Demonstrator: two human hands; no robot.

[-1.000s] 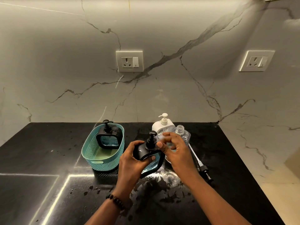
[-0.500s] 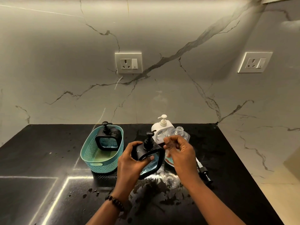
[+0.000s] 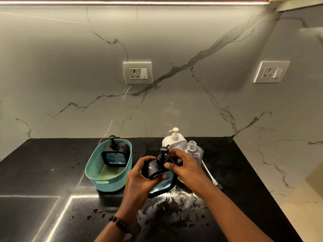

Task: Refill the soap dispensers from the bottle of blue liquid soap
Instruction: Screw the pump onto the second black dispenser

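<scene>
Since a second ago, the right hand (image 3: 187,169) has been brought from the pump's top down to its collar; the pump is judged to be being screwed back on, so this dispenser seems filled. Right of the teal basket (image 3: 97,173), the black dispenser (image 3: 158,173) is gripped by the left hand (image 3: 139,179). Its pump (image 3: 161,158) is pinched by the right fingers. Behind it stands the uncapped clear bottle (image 3: 194,151).
</scene>
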